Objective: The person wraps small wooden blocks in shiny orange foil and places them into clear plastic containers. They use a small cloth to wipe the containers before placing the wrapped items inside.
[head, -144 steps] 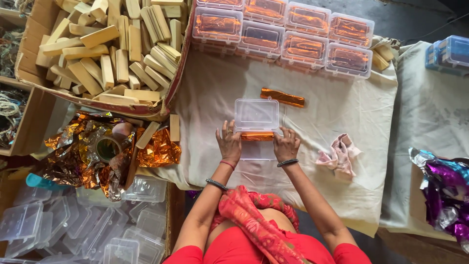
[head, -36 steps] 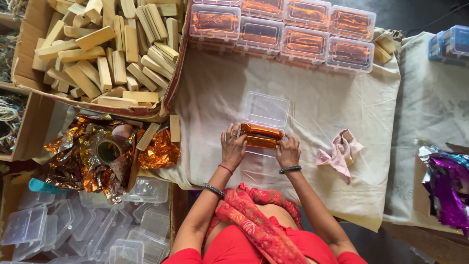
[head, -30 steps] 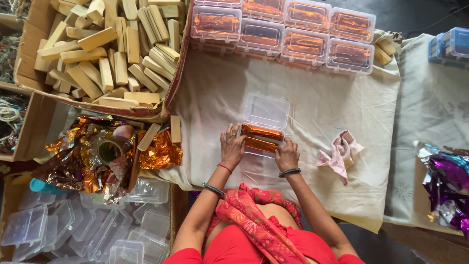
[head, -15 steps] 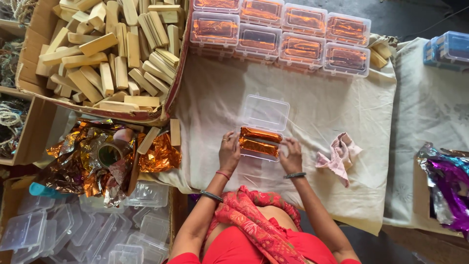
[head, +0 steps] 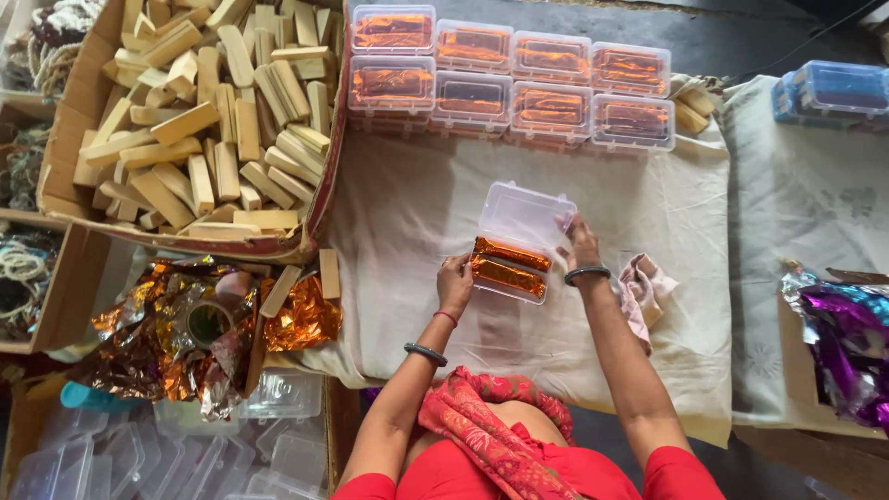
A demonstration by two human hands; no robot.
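Head view: clear box (head: 515, 248) (lid open) holds two foil-wrapped bars (head: 508, 266).

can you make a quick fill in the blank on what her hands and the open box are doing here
1. The open clear box holds ____ orange foil-wrapped bars.
2. The right hand touches the box's open ____.
3. The left hand steadies the box's ____ end.
4. The cardboard carton is full of bare ____ blocks.

Missing words: two; lid; left; wooden
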